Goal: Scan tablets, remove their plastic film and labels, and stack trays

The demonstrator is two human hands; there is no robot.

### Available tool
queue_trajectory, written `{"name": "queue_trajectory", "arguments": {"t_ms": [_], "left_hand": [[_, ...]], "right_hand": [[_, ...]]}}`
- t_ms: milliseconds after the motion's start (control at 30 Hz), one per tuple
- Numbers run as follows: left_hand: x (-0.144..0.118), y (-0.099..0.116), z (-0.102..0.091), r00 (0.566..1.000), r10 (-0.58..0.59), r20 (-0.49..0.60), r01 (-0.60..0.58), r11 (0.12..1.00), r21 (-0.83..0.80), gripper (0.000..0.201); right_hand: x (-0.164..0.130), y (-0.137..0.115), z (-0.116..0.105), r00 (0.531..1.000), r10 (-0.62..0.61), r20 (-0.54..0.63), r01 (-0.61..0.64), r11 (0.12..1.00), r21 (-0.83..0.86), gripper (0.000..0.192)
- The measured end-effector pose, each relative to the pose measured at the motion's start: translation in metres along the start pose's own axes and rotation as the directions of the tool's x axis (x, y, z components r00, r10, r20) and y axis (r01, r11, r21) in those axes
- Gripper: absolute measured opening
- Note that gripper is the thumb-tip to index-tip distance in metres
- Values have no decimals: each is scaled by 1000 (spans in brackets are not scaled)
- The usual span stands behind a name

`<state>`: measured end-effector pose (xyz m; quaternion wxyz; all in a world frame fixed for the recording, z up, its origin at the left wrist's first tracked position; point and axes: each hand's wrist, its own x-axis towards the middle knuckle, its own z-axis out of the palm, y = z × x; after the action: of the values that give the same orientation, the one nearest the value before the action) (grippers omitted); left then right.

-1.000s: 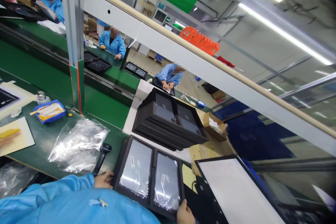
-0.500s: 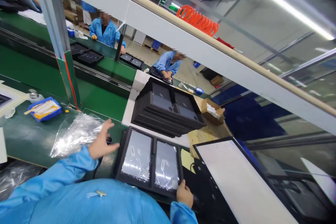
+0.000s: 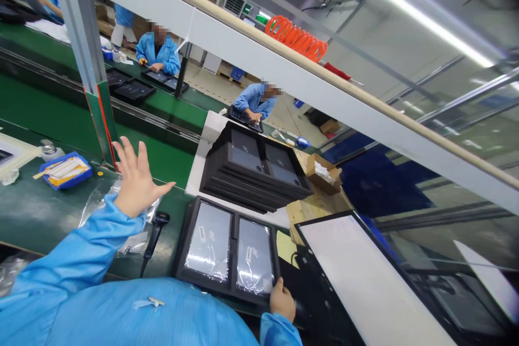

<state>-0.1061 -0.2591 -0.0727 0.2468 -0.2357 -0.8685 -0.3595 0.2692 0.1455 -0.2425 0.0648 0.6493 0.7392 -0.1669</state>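
Before me lies a black foam tray with two compartments. Each holds a flat grey tablet-like device in clear plastic, with a small white label. My right hand grips the tray's lower right corner, fingers curled round its edge. Raised above the bench, my left hand is open with fingers spread and nothing in it. Under and beside it lie clear plastic bags, partly hidden by hand and sleeve. A black handheld scanner rests between the bags and the tray.
Behind the tray stands a stack of black trays. A monitor leans at the right; a cardboard box is beyond it. A blue bin sits left, near a metal post. Co-workers sit across the green conveyor.
My left hand has moved up and left, away from the tray, with its fingers spread wider, and the scanner now shows. My right hand stays at the tray's corner.
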Motion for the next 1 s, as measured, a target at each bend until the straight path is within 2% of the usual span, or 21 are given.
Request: {"name": "queue_trajectory", "arguments": {"t_ms": [100,200,333,400,533,600,767,867,933,1000], "left_hand": [[-3,8,0,987,-141,73,135,987,87,137],[-3,12,1,986,-159,42,154,983,101,129],[-4,7,5,989,-139,-57,144,986,84,87],[-2,5,6,989,-116,-93,125,988,94,79],[2,8,5,991,-28,-133,47,989,140,107],[4,9,5,995,-18,-99,33,988,152,115],[6,-1,16,996,-85,21,81,983,164,128],[7,-11,23,998,-56,34,54,997,57,143],[7,-16,26,1000,-30,3,30,999,-31,139],[6,-20,29,999,-27,-46,23,997,-68,123]], "right_hand": [[-7,-5,-6,998,56,7,-56,998,-7,71],[-10,-7,-8,998,58,13,-58,998,-3,67],[-6,-4,-5,997,61,38,-61,998,-3,71],[-5,-3,-3,997,59,42,-59,998,5,73],[-2,-2,-1,998,55,2,-55,998,28,69],[-2,-3,-1,997,74,1,-74,997,29,69],[1,-3,-1,996,89,15,-89,995,42,70],[2,-2,-1,996,92,-10,-91,994,53,68],[2,-3,-1,995,94,-18,-93,994,61,67],[2,-3,-1,995,100,-26,-98,993,71,67]]}}
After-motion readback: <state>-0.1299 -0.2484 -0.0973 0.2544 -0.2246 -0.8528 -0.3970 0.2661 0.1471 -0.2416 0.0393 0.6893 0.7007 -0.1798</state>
